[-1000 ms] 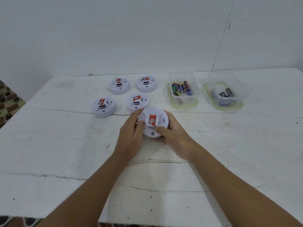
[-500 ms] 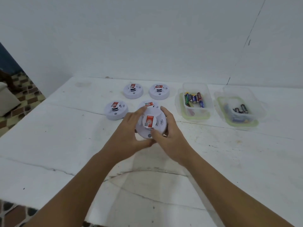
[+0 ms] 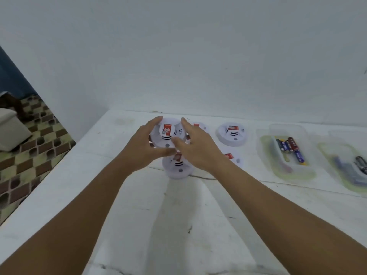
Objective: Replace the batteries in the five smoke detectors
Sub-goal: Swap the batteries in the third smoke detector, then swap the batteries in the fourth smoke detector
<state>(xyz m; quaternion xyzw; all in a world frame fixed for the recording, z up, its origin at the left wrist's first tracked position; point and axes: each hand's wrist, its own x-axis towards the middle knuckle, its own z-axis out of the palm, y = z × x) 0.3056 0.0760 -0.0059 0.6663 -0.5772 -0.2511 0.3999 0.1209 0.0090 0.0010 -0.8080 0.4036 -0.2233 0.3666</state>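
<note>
Head view: near the centre of the frame, both hands held one white smoke detector up above the table, its red-labelled face turned toward the camera. The left hand wrapped the detector's left rim, fingers curled over its top edge and thumb under its lower edge. The right hand gripped the right rim, fingers reaching up along that side and the thumb lying across the lower part of the face. Five detectors could be counted: the held one, and four on the table. Just below the hands lay a second detector, partly covered by them; a third detector lay in full view right of the hands; a fourth detector and a fifth detector showed only as slivers behind the right hand and wrist. At the right of the frame stood two clear plastic tubs: the nearer tub held several batteries, the count blurred, and the farther tub, cut by the right edge, held darker batteries.
</note>
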